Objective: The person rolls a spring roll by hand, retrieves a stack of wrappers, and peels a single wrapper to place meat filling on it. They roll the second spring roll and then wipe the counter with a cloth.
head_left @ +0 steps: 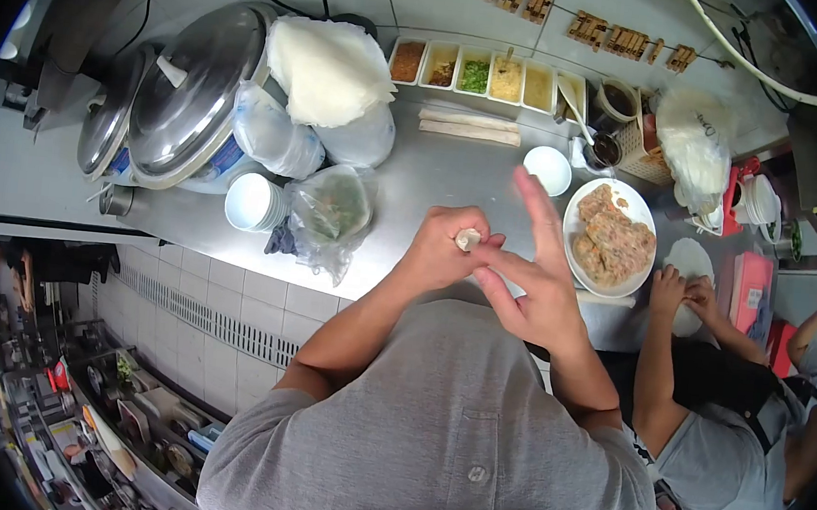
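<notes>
My left hand (443, 248) is closed around a pale roll (468, 239), with one whitish end showing at the top of the fist. My right hand (537, 281) has its fingers spread, and a fingertip reaches the fist beside that end. Two long, thin pale rolls (468, 126) lie side by side on the steel counter (416, 173) beyond my hands. To the right, an oval white plate (652, 218) holds a mound of minced meat (616, 239). A small white bowl (547, 170) stands behind the plate.
A row of condiment tubs (475, 73) lines the wall. At left stand lidded pots (199, 91), a stack of pale sheets (330, 73), white cups (253, 203) and a plastic bag (333, 210). A co-worker's hands (682, 294) work over a white round (692, 260) at right.
</notes>
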Available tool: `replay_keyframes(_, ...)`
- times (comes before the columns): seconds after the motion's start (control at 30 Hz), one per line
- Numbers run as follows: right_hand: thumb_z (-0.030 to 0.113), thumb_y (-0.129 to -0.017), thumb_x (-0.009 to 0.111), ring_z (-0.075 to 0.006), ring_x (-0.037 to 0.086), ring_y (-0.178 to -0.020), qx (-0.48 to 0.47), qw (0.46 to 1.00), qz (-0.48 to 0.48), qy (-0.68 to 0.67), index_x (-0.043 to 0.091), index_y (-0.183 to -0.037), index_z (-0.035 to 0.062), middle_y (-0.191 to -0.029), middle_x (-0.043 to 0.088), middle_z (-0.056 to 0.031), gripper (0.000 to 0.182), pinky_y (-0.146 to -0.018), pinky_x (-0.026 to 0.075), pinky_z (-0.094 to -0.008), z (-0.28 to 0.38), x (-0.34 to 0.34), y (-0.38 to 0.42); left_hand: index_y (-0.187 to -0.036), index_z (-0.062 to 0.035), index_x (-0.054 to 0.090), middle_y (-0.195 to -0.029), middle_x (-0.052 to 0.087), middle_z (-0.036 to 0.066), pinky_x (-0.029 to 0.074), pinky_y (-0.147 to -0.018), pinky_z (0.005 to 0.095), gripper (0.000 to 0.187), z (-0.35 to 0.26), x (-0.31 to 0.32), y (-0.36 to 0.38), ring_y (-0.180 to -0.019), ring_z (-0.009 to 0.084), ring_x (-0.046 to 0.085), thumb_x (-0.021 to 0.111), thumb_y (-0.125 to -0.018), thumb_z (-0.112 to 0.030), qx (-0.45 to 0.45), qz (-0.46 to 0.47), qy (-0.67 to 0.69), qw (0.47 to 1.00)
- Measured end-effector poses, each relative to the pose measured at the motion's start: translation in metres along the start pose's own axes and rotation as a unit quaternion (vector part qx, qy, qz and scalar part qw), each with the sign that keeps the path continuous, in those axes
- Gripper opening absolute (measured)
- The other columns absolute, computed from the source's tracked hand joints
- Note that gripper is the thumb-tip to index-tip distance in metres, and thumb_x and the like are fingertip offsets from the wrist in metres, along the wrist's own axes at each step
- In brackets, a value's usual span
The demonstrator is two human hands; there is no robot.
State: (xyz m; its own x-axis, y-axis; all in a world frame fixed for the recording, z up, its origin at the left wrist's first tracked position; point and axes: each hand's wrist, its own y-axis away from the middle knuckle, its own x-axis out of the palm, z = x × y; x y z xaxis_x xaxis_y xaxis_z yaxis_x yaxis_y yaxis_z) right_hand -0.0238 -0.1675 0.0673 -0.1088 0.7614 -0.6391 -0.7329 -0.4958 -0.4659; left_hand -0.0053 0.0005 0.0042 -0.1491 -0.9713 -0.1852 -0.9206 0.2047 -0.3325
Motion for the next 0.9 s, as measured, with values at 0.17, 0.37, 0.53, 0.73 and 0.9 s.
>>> replay_keyframes(0.17, 0.011, -0.078, 0.073, -0.0539, 0.032, -0.139, 0.020, 0.998, -0.020, 0.058, 0.073, -0.100, 0.0058, -0.156, 0.027, -0.0297, 0.022, -0.110, 0.034, -0.0545, 0.003, 0.010, -0.001, -0.066, -0.0048, 0.047, -0.055, 0.052, 0.005, 0.035, -0.047, 0.0303, 0.032, 0.004, 0.002, -0.001, -0.048, 0.0152, 0.045, 0.077, -0.074, 0.002, 0.019, 0.002, 0.003, 1.000)
replay_keyframes(0.37, 0.010, -0.079, 0.073, -0.0529, 0.031, -0.140, 0.075, 0.996, 0.027, -0.048, 0.073, -0.095, 0.0044, -0.155, 0.028, -0.0295, 0.017, -0.110, 0.034, -0.0532, -0.013, 0.017, 0.004, -0.067, -0.0036, 0.051, -0.057, 0.056, 0.008, 0.041, -0.048, 0.0309, 0.026, 0.015, 0.001, 0.005, -0.050, 0.0190, 0.053, 0.077, -0.071, 0.000, 0.006, 0.015, -0.006, 1.000)
replay_keyframes(0.53, 0.009, -0.078, 0.076, -0.0428, 0.037, -0.141, 0.102, 0.991, -0.083, -0.039, 0.074, -0.086, 0.0023, -0.152, 0.036, -0.0282, 0.011, -0.112, 0.033, -0.0463, -0.006, 0.023, 0.003, -0.070, -0.0026, 0.054, -0.060, 0.059, 0.009, 0.044, -0.050, 0.0337, 0.023, 0.011, 0.005, 0.004, -0.054, 0.0239, 0.059, 0.076, -0.065, -0.002, 0.037, -0.010, -0.068, 0.997)
replay_keyframes(0.73, 0.004, -0.074, 0.078, -0.0418, 0.044, -0.135, 0.107, 0.989, -0.099, 0.018, 0.072, -0.081, 0.0039, -0.151, 0.037, -0.0280, 0.009, -0.109, 0.038, -0.0449, -0.006, 0.034, 0.002, -0.070, -0.0035, 0.055, -0.065, 0.061, 0.011, 0.047, -0.052, 0.0381, 0.023, 0.013, 0.007, 0.005, -0.059, 0.0290, 0.063, 0.078, -0.069, -0.005, 0.016, -0.026, -0.097, 0.995)
replay_keyframes(0.9, 0.009, -0.075, 0.078, -0.0496, 0.039, -0.135, 0.062, 0.985, -0.153, 0.055, 0.074, -0.092, 0.0058, -0.148, 0.037, -0.0314, 0.018, -0.110, 0.036, -0.0520, -0.014, 0.030, 0.008, -0.068, -0.0032, 0.054, -0.061, 0.058, 0.010, 0.043, -0.050, 0.0345, 0.024, 0.012, 0.007, 0.005, -0.054, 0.0232, 0.056, 0.077, -0.076, -0.005, 0.010, -0.044, -0.092, 0.995)
